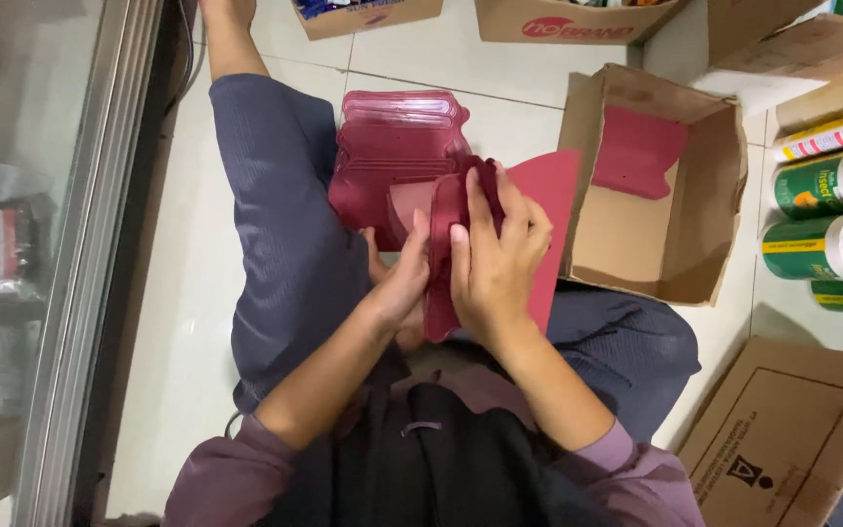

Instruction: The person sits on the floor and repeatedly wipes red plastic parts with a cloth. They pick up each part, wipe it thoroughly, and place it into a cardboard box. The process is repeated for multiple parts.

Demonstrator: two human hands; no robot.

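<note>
I sit cross-legged on a tiled floor. Both hands hold a dark red flat pouch [446, 293] upright over my lap. My right hand [495, 256] wraps its front face, fingers spread over the top edge. My left hand [404, 278] grips its left side from behind. A stack of the same dark red pouches [392, 146] lies on my left knee just beyond the hands. A red sheet [553, 190] stands behind the right hand. One more red pouch [636, 148] lies inside an open cardboard box [670, 244] to the right.
Green spray cans [831, 220] lie at the right edge. A flattened carton [792, 429] sits at the lower right, and more cardboard boxes [568, 20] line the top. A glass door with a metal frame [80, 263] runs along the left.
</note>
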